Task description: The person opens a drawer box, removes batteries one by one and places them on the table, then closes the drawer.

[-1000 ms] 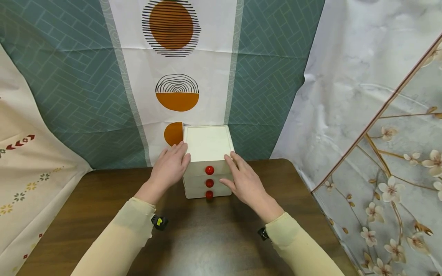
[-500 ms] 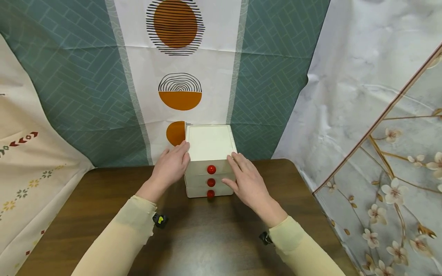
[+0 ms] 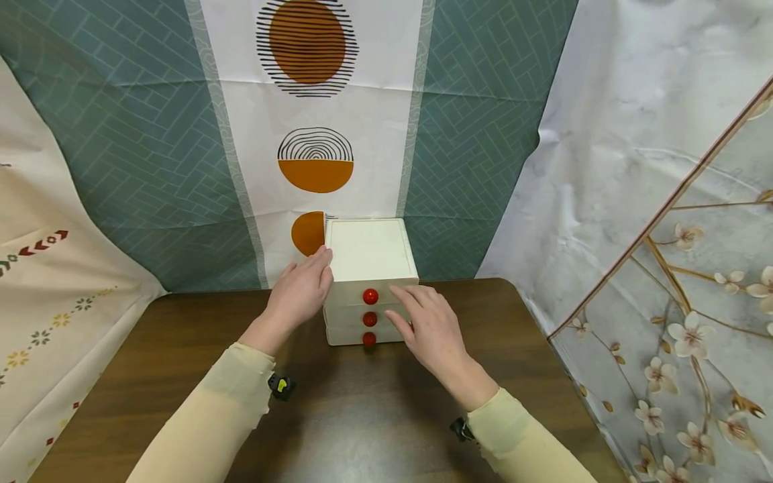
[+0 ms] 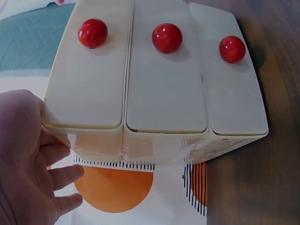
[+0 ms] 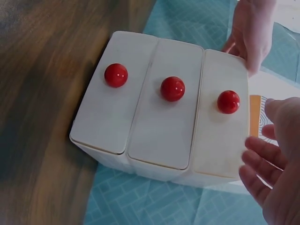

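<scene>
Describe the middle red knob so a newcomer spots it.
On the brown table stands a white drawer box. The middle knob is a round red ball on its front, the only one between two others: top knob above, bottom knob below.

In the head view the right hand [image 3: 431, 329] covers the lower right corner of the box [image 3: 370, 249], and the left hand [image 3: 300, 292] part of its left edge. The box's back and the insides of its drawers [image 3: 347, 320] are hidden; it also blocks part of the lowest print [image 3: 308, 231]. The bottom edge cuts off both sleeves [image 3: 202, 416] and the worktop [image 3: 362, 429]. A red speck [image 4: 60, 1] atop the left wrist view is too small to tell.
</scene>
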A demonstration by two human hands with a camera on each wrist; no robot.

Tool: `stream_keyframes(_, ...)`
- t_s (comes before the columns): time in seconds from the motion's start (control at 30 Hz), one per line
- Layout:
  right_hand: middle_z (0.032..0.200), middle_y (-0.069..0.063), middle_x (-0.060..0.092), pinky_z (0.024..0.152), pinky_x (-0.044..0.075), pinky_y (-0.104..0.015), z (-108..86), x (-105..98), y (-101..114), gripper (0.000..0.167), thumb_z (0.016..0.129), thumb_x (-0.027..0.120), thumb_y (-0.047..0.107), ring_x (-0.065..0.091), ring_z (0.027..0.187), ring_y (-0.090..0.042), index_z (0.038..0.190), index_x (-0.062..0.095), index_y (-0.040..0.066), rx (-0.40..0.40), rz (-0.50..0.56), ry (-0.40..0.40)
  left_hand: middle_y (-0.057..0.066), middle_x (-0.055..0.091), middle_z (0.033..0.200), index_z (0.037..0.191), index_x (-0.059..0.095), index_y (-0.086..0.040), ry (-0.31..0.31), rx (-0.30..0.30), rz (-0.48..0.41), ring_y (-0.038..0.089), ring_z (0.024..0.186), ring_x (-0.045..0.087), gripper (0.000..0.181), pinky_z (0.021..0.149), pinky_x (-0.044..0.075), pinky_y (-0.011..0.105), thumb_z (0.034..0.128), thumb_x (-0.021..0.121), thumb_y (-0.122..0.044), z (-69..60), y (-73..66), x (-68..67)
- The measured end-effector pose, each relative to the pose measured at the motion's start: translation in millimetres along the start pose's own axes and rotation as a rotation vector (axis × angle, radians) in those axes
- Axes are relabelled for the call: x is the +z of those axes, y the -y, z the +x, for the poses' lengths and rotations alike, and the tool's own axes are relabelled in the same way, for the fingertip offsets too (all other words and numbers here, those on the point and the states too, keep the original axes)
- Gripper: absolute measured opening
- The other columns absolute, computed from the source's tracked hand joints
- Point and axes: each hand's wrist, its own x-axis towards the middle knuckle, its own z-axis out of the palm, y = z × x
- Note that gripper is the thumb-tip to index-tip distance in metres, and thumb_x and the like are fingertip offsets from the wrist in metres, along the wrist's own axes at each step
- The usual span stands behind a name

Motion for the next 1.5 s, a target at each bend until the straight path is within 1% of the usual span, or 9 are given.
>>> stream_keyframes(0.07,0.123,-0.005,0.077,0.091,0.061,-0.042,-1.3,1,1,0.046,0.101,0.084,0.027,0.071,0.110,-0.026,0.142,0.073,0.010,0.014,0.011,0.004,0.010,0.036,0.177,0.170,0.041,-0.004,-0.001,0.002,-0.001,0.036,0.160,0.040,0.059,0.131,0.020,0.065,0.1188,0.033,-0.031,0.6,-0.2,0.3)
stream_keyframes(0.17,0.111,0.000,0.079,0.075,0.061,-0.036,-2.0,5,2,0.044,0.099,0.086,0.026,0.072,0.094,-0.021,0.139,0.075,0.012,0.040,0.026,0.022,0.010,0.036,0.177,0.170,0.041,-0.004,-0.002,0.005,-0.002,0.035,0.161,0.039,0.059,0.131,0.021,0.065,0.1188,0.033,-0.031,1.5,-0.1,1.2)
stream_keyframes(0.27,0.104,0.004,0.079,0.067,0.059,-0.033,-1.1,10,3,0.044,0.098,0.087,0.027,0.072,0.087,-0.017,0.139,0.075,0.013,0.065,0.038,0.050,0.010,0.036,0.177,0.170,0.042,-0.004,-0.003,0.005,-0.004,0.033,0.161,0.038,0.058,0.131,0.021,0.066,0.1188,0.033,-0.031,1.7,0.1,2.0)
stream_keyframes(0.5,0.101,0.007,0.079,0.065,0.059,-0.032,3.4,18,5,0.045,0.101,0.083,0.030,0.073,0.085,-0.011,0.144,0.073,0.021,0.115,0.066,0.128,0.011,0.036,0.177,0.170,0.041,-0.004,-0.001,0.000,-0.014,0.031,0.162,0.037,0.059,0.131,0.021,0.065,0.1188,0.034,-0.031,0.1,-0.2,2.2)
stream_keyframes(0.73,0.107,0.003,0.081,0.069,0.061,-0.035,8.8,23,7,0.051,0.101,0.084,0.030,0.075,0.086,-0.014,0.149,0.070,0.019,0.118,0.101,0.159,0.010,0.035,0.178,0.170,0.041,-0.004,-0.002,-0.007,-0.018,0.031,0.163,0.036,0.059,0.131,0.021,0.065,0.1190,0.033,-0.031,-0.8,0.2,1.7)
stream_keyframes(0.93,0.105,0.003,0.081,0.070,0.061,-0.035,14.7,27,10,0.049,0.103,0.081,0.033,0.073,0.083,-0.014,0.148,0.069,0.019,0.116,0.071,0.181,0.010,0.034,0.178,0.171,0.041,-0.005,0.003,-0.012,-0.015,0.031,0.163,0.035,0.059,0.131,0.021,0.065,0.1190,0.033,-0.032,-0.6,-0.1,1.3)
stream_keyframes(1.1,0.101,0.004,0.078,0.066,0.059,-0.032,18.1,31,12,0.043,0.105,0.079,0.034,0.070,0.077,-0.013,0.143,0.071,0.018,0.097,0.033,0.164,0.010,0.034,0.178,0.171,0.041,-0.005,0.005,-0.017,-0.017,0.031,0.163,0.036,0.059,0.131,0.021,0.064,0.1190,0.033,-0.032,-0.8,-0.7,1.2)
stream_keyframes(1.27,0.096,0.005,0.077,0.062,0.055,-0.029,21.0,34,12,0.038,0.104,0.080,0.030,0.068,0.073,-0.012,0.138,0.071,0.019,0.086,0.017,0.138,0.010,0.033,0.178,0.171,0.041,-0.004,0.006,-0.015,-0.014,0.031,0.163,0.035,0.059,0.132,0.022,0.063,0.1191,0.033,-0.031,-0.7,-0.7,1.6)
stream_keyframes(1.5,0.086,0.006,0.073,0.057,0.052,-0.028,26.0,41,12,0.035,0.104,0.081,0.031,0.065,0.068,-0.011,0.135,0.068,0.020,0.095,0.001,0.136,0.011,0.034,0.178,0.170,0.041,-0.004,-0.001,-0.012,-0.019,0.032,0.162,0.036,0.058,0.131,0.023,0.064,0.1190,0.034,-0.031,-1.1,-0.6,1.7)
